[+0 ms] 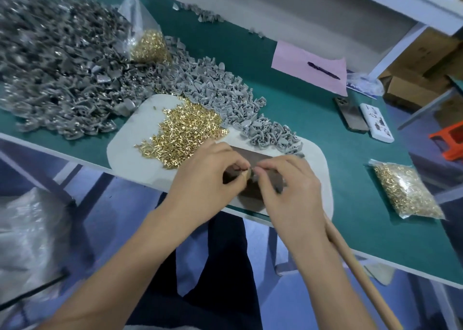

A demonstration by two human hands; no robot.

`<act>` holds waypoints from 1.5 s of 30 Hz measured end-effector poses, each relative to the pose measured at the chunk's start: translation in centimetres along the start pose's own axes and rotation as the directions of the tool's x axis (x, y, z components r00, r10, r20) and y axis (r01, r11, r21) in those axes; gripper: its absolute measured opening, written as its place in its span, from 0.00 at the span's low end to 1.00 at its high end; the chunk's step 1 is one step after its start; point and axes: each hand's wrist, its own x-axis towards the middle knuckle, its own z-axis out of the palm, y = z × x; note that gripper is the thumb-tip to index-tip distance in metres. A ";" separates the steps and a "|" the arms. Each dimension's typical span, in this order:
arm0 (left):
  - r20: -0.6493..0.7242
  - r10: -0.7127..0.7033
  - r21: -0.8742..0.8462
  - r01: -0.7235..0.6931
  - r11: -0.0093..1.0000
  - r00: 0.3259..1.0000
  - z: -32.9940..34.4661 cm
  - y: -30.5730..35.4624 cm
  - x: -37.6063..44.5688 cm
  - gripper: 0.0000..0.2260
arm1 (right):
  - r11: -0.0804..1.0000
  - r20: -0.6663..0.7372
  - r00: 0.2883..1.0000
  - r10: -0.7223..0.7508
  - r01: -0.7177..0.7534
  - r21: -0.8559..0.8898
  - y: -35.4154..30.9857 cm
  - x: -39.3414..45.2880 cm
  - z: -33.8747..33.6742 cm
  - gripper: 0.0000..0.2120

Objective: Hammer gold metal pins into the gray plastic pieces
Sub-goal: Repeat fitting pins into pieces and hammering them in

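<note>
1. Seating step, I judge: my left hand (208,179) pinches a gold pin (246,174); my right hand (288,187) pinches a gray piece (255,177) over the dark block (253,194).
2. Next: free the right hand for the hammer handle (360,274) beneath my wrist.

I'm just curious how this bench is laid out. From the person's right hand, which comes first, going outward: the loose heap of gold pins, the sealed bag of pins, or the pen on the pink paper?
Measured from the right hand:
1. Loose heap of gold pins, up and to the left on the white mat.
2. Sealed bag of pins, off to the right on the green table.
3. Pen, far back on the pink paper.
</note>
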 end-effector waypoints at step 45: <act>-0.392 -0.389 0.160 0.478 0.864 0.834 -10.7 -9.7 -2.2 0.02 | 0.996 0.400 0.912 -0.086 0.063 0.070 -8.9 7.9 13.8 0.04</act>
